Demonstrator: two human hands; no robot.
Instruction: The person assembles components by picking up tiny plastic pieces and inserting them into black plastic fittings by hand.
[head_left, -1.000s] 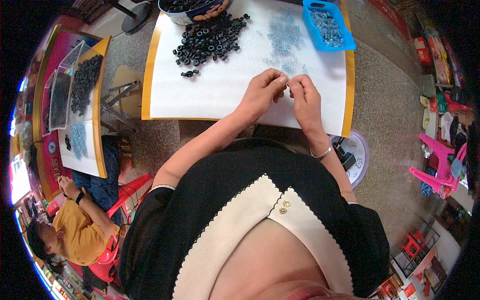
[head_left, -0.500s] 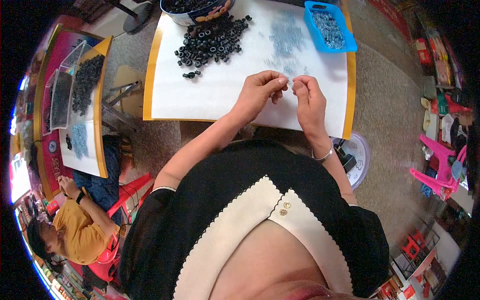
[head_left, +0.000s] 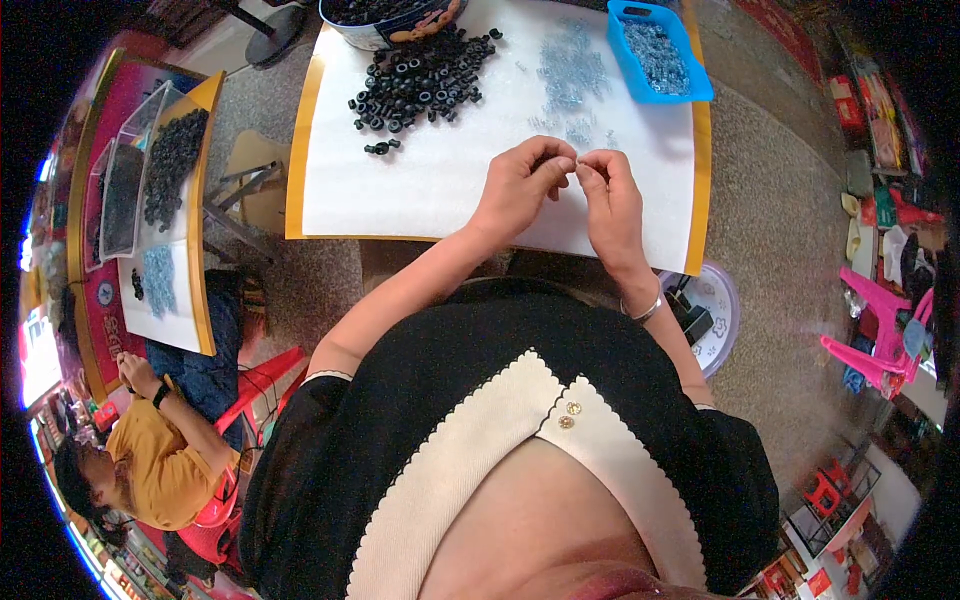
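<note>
Over the right part of a white-topped table (head_left: 400, 205), my left hand (head_left: 525, 183) and my right hand (head_left: 612, 203) meet fingertip to fingertip. Both are pinched shut; whatever sits between the fingers is too small or hidden to name. Just beyond them lies a scatter of small clear bluish pieces (head_left: 572, 70). A blue plastic basket (head_left: 640, 92) at the far right holds more of these. Farther left is a heap of small black ring-shaped parts (head_left: 425, 90), with a few lying apart at its near side.
A round tub (head_left: 370, 36) of black parts stands at the table's far left. On the left, a person in a yellow shirt (head_left: 170, 455) sits at a similar table (head_left: 190, 325). A pale purple-rimmed basin (head_left: 722, 320) is beside the table on my right, and a pink stool (head_left: 870, 335) farther off.
My right hand has shifted slightly left, and its fingertips now touch those of my left hand. The gap between them has closed.
</note>
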